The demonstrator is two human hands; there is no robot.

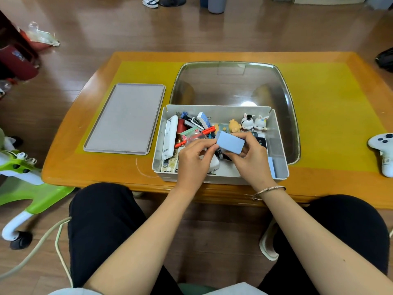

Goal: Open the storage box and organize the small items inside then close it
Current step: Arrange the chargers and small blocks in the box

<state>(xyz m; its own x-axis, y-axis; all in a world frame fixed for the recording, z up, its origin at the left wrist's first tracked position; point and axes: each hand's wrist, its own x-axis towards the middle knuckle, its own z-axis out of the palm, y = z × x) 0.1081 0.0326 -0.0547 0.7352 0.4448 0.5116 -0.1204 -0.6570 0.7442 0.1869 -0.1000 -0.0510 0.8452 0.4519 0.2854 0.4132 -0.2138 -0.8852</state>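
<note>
On the left part of the glossy wooden counter (102, 167), the flat rectangular lid (125, 119) with a raised rim and rounded corners lies matte and grey on a yellow mat (331, 116). Beside it, at the near edge, stands the white plastic storage box (280, 167), open-topped with thin smooth walls, crowded with small items: a long white remote (169, 137) along its left wall, an orange pen (207, 131), and glossy rabbit figurines (254, 122) by its far wall. Over the box, the left hand (194, 158) pinches one end of a smooth pale-blue rectangular block (230, 143) with curled fingers, while the right hand (252, 158) grips its other end from beneath. Behind the box a rounded transparent tray (234, 81) rests. A white game controller (382, 150) sits at the right edge.
</note>
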